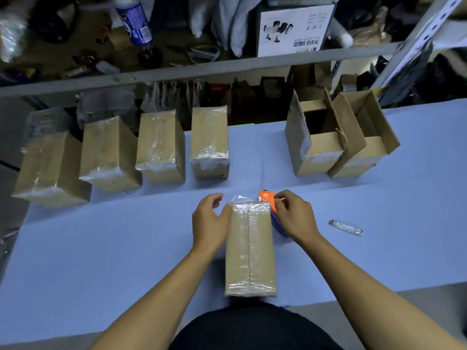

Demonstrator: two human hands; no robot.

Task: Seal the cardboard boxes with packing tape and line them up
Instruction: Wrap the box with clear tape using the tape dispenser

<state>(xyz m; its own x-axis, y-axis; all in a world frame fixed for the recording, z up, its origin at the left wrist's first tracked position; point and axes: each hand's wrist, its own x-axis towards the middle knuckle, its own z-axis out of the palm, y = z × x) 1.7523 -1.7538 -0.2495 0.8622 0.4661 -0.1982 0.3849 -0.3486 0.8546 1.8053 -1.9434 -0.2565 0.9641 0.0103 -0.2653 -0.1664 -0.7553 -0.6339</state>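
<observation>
Only the white carton [294, 30] on the shelf [202, 68] bears print: upside-down Chinese characters, too blurred to read.

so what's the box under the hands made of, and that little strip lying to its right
The long brown box looks like matte corrugated cardboard, wrapped at both ends in glossy clear tape that wrinkles and catches light. The small silvery strip on the blue table cover shines like metal or foil; too small to tell which.

A packing room or stockroom.
Metal shelving [227, 65] crammed with goods (bags, a bottle), taped boxes [161, 147] lined on a blue worktop [101, 248].
</observation>
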